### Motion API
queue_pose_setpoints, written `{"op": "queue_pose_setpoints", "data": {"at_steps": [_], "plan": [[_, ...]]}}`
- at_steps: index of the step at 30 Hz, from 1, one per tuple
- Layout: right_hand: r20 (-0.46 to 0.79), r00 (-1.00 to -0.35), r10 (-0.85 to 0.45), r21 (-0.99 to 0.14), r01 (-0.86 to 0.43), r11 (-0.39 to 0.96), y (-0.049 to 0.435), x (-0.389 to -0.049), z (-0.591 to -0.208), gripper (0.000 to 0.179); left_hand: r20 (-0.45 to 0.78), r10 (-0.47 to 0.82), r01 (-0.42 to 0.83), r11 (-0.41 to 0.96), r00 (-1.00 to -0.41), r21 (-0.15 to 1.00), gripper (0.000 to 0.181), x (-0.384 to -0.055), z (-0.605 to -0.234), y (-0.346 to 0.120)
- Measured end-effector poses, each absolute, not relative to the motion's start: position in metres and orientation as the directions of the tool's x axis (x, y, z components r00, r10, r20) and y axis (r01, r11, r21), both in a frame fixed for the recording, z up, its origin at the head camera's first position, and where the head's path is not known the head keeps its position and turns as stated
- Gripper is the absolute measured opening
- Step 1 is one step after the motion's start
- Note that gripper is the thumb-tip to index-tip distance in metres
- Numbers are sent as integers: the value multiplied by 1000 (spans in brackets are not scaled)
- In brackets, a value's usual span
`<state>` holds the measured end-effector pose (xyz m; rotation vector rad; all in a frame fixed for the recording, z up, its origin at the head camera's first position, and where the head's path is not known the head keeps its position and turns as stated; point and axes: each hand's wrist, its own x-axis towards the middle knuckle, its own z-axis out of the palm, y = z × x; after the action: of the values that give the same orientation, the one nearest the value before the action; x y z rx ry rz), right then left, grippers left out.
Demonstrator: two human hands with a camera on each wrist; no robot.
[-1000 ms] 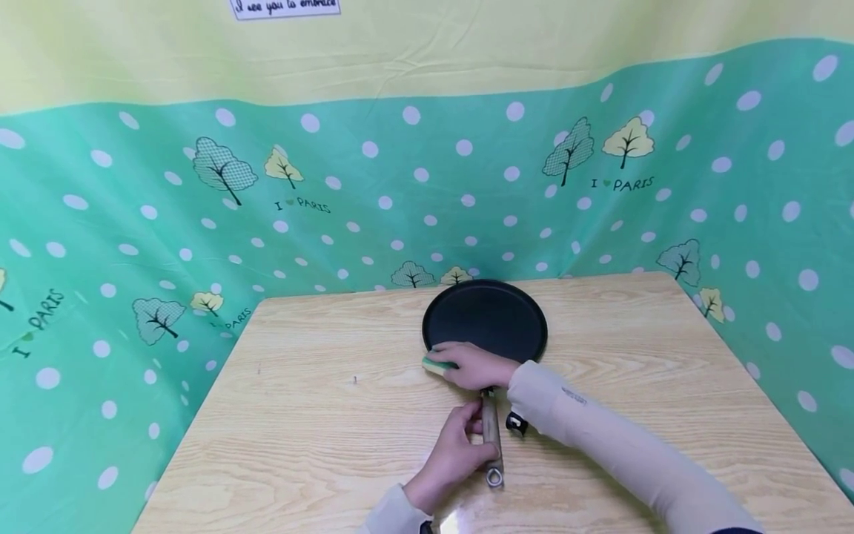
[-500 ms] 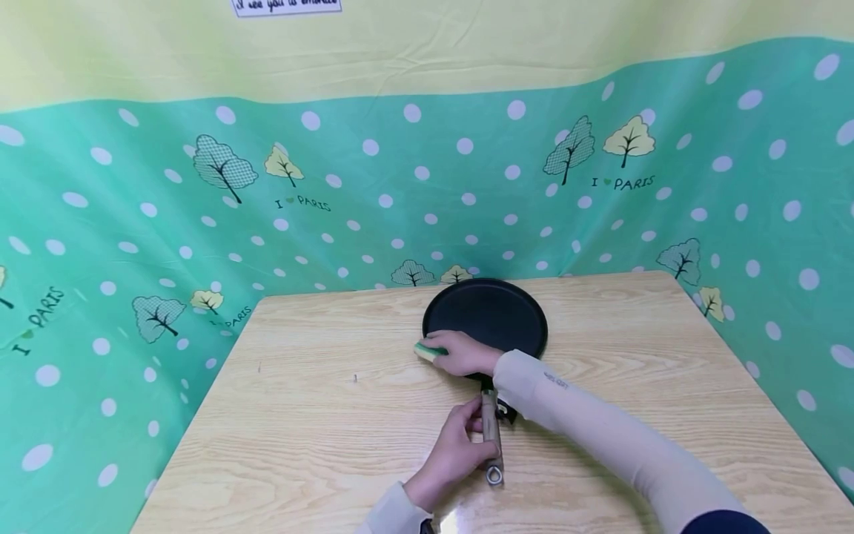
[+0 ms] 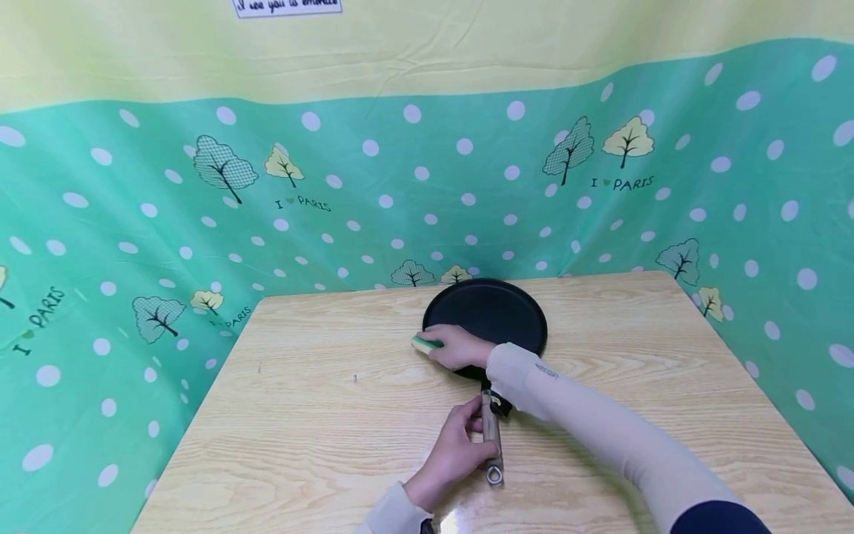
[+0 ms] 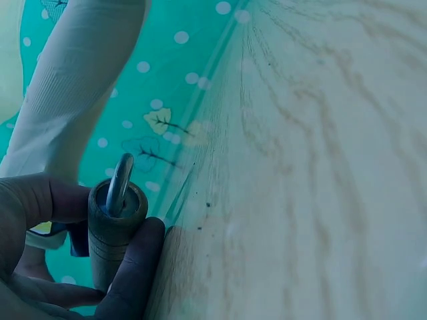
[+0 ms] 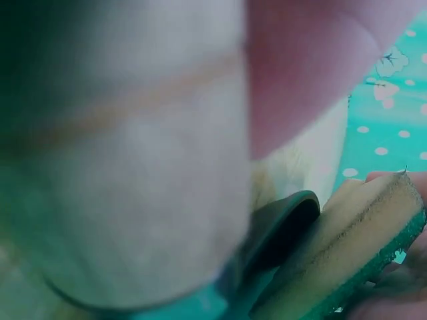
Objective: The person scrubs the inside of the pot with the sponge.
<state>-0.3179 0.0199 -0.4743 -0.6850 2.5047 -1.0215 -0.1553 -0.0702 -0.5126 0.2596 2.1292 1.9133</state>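
A round black frying pan [image 3: 494, 311] lies flat on the table, its handle [image 3: 490, 423] pointing toward me. My left hand [image 3: 457, 449] grips this wooden handle; in the left wrist view the thumb and fingers wrap the handle's end [image 4: 115, 230], which carries a metal hanging ring [image 4: 120, 185]. At the pan's left rim my right hand [image 3: 459, 347] holds a sponge [image 3: 425, 345], yellow with a green scouring side. From the right wrist view, the sponge [image 5: 353, 240] sits against the pan's edge [image 5: 287, 223], and a blurred sleeve hides much of the scene.
The pan stands near the back edge of the wood-grain table [image 3: 313, 415]. A green and yellow patterned curtain [image 3: 373, 185] hangs behind and along both sides. My right forearm [image 3: 600, 430] reaches across the table's right half.
My right hand has slid the sponge up and slightly left along the pan's left rim. The left hand and the pan have stayed in place.
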Motion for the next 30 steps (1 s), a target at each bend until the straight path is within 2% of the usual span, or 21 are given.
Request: {"op": "queue_pose_setpoints", "data": {"at_steps": [11, 18, 27, 30], "plan": [[-166, -821, -546, -689, -300, 660, 12, -333, -469, 55, -79, 289, -46, 119, -954, 992, 91, -154, -513, -70], [-253, -834, -490, -782, -121, 611, 6, -341, -465, 58, -90, 289, -56, 124, -953, 991, 93, -153, -511, -70], [-260, -856, -446, -797, -70, 599, 1, -354, -468, 59, -91, 286, -55, 132, -954, 990, 93, -154, -512, -70], [-247, -864, -438, -765, -103, 636, 1, -360, -469, 59, -100, 286, -67, 123, -953, 990, 94, -154, -512, -70]]}}
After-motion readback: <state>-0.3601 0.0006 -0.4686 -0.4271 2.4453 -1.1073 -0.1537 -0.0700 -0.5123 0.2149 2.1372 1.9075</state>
